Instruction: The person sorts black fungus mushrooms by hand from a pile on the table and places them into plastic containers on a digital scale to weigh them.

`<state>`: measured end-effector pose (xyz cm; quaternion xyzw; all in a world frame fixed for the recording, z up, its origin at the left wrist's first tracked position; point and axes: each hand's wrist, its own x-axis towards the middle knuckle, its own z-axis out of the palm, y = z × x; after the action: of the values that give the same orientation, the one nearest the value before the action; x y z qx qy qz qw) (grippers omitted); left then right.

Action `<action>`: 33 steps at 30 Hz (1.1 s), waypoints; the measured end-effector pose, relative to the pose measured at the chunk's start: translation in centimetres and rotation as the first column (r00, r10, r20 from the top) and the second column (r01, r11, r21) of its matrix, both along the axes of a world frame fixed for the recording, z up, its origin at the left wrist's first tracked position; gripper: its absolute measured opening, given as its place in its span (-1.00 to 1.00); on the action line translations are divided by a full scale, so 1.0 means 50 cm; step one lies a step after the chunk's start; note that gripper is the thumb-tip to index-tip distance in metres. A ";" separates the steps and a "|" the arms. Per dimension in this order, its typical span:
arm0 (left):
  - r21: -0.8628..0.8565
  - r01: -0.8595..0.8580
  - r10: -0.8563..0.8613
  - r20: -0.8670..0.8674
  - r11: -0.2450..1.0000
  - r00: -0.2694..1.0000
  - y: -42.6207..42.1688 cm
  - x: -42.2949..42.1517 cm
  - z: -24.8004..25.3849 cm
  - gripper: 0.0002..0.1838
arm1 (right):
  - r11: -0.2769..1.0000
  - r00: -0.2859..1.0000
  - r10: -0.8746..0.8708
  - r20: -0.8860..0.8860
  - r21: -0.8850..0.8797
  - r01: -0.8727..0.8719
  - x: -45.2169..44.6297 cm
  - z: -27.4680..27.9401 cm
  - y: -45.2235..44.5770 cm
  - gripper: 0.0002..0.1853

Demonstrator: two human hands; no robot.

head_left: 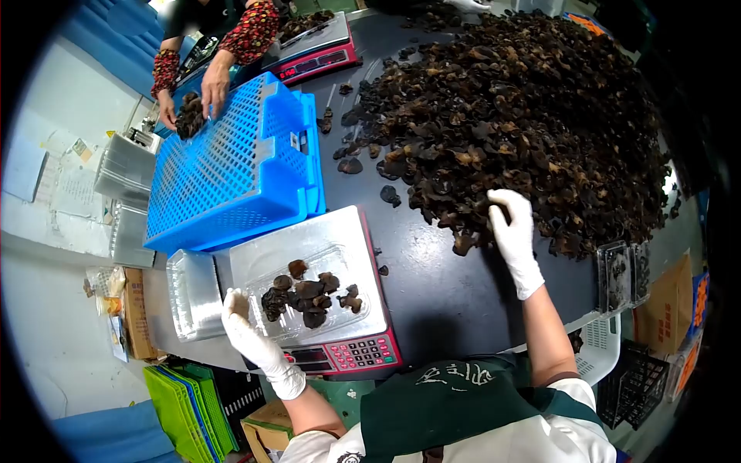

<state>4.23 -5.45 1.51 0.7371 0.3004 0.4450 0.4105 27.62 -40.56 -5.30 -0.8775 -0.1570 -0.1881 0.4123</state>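
Observation:
A large heap of dark wood ear mushrooms (532, 116) covers the right of the table. My right hand (513, 235), in a white glove, is over the heap's near edge, thumb and fingers apart, with nothing visible in it. My left hand (251, 339), also gloved, is beside the left edge of a clear plastic tray (340, 266), fingers stretched up; I cannot tell whether they touch it. Several wood ear pieces (309, 292) lie in the tray, which rests on the metal plate of a red-edged digital scale (363, 353).
Upturned blue crates (231, 170) stand beyond the scale. Another person's hands (216, 85) hold a wood ear clump above them. Stacked clear trays (193, 293) are left of my scale. A second scale (320, 60) stands farther back. Clear packs (617, 278) sit at the right edge.

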 end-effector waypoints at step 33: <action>0.141 0.880 -0.737 -0.496 0.453 0.459 -0.412 0.161 -0.203 -0.58 | 0.879 0.914 0.394 -0.093 -0.251 -0.404 -0.239 -0.039 -0.201 -0.54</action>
<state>12.31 -26.05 -8.63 0.9209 -0.1182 0.0920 0.3599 15.67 -50.59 -7.27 -0.8770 -0.3498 -0.0591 0.3240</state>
